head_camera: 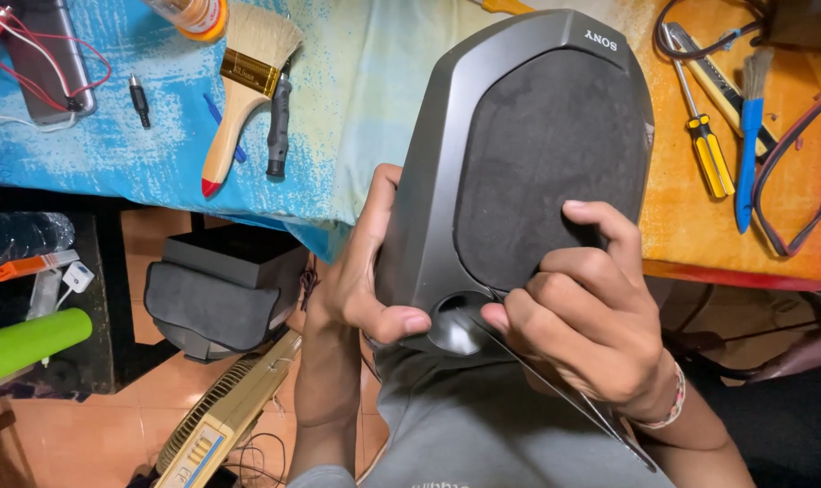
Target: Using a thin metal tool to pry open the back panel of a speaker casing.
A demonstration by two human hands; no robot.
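Note:
A dark grey speaker box [465,117] with a black fabric grille [546,154] rests against the table edge, tilted toward me. My left hand [361,280] grips its left side, thumb near the round port [456,325] at the bottom. My right hand [582,325] presses on the lower edge of the grille. It also holds a thin, flat dark tool [564,389] whose tip sits at the grille's lower rim.
On the blue and orange table cloth [374,81] lie a wooden paintbrush [243,81], a black driver [278,126], a yellow-handled screwdriver [707,145], a blue brush [747,136] and cables. A second speaker [221,289], a green roll [26,343] and a fan [221,416] sit on the floor.

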